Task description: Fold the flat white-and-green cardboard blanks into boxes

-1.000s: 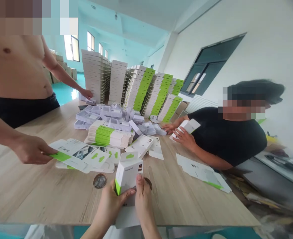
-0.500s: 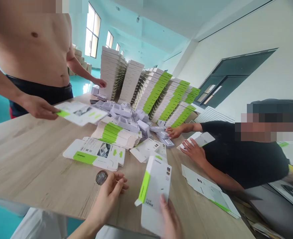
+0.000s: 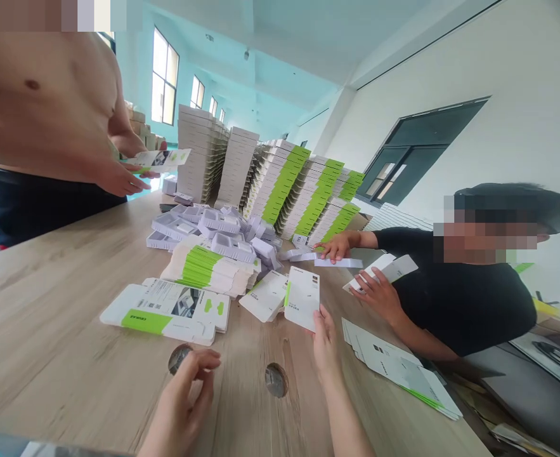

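My right hand (image 3: 326, 339) grips the lower right edge of a flat white carton (image 3: 302, 295) with a green side strip. This carton is beside, and partly over, a small pile of white cartons (image 3: 264, 297). My left hand (image 3: 195, 377) hovers above the near tabletop with fingers loosely curled, thumb apart and nothing visible in it. It partly covers a round cable hole (image 3: 179, 358). Ahead of it lies a short stack of flat printed cartons (image 3: 165, 311), with a thicker bundle of green-striped cartons (image 3: 203, 263) behind.
White plastic trays (image 3: 222, 235) are heaped mid-table before tall stacks of boxes (image 3: 274, 184). A shirtless co-worker (image 3: 56, 108) holds a carton at left. At right, a co-worker in black (image 3: 470, 304) touches a tray and holds a carton, near fanned flat cartons (image 3: 398, 368).
My right hand has moved the carton forward to the small pile. My left hand has shifted slightly left and nearer me. The left co-worker has drawn a carton back toward the body.
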### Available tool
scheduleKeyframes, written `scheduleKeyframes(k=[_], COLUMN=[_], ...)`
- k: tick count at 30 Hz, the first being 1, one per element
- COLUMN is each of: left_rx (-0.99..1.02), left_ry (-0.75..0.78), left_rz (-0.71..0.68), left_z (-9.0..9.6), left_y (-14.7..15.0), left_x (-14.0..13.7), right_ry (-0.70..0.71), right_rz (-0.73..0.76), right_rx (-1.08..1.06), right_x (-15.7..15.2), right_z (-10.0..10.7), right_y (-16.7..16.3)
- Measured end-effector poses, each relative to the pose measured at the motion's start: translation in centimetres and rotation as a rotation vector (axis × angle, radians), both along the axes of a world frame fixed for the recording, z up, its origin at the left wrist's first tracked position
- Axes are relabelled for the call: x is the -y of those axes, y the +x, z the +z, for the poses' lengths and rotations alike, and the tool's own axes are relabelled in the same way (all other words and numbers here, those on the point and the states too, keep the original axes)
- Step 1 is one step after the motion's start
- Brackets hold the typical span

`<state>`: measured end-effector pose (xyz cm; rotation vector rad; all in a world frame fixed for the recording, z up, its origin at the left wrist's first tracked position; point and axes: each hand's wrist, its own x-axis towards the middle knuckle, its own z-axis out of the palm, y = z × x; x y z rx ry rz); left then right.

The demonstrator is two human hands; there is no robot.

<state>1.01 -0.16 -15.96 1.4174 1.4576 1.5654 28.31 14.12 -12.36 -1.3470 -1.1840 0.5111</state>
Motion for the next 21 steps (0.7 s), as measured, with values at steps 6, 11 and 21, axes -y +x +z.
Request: scheduleKeyframes(k=[6, 11, 21], left_rx=[-0.788, -0.976, -0.892], left_ry=[0.043, -0.064, -0.088], left_rz=[0.124, 0.045, 0.051], left_z=[0.8, -0.2, 0.2], left_y=[-9.6, -13.4, -13.7], left_x=[-2.9, -5.3, -5.4], right_ry=[0.059, 0.113, 0.118], right_rz=[0.068, 0.118, -0.184], right_rx=[0.055, 0.120, 0.122], right_x=[0.7, 1.0, 0.9], right_z=[-2.0, -1.6, -1.5], right_y=[-0.8, -1.1, 0.5])
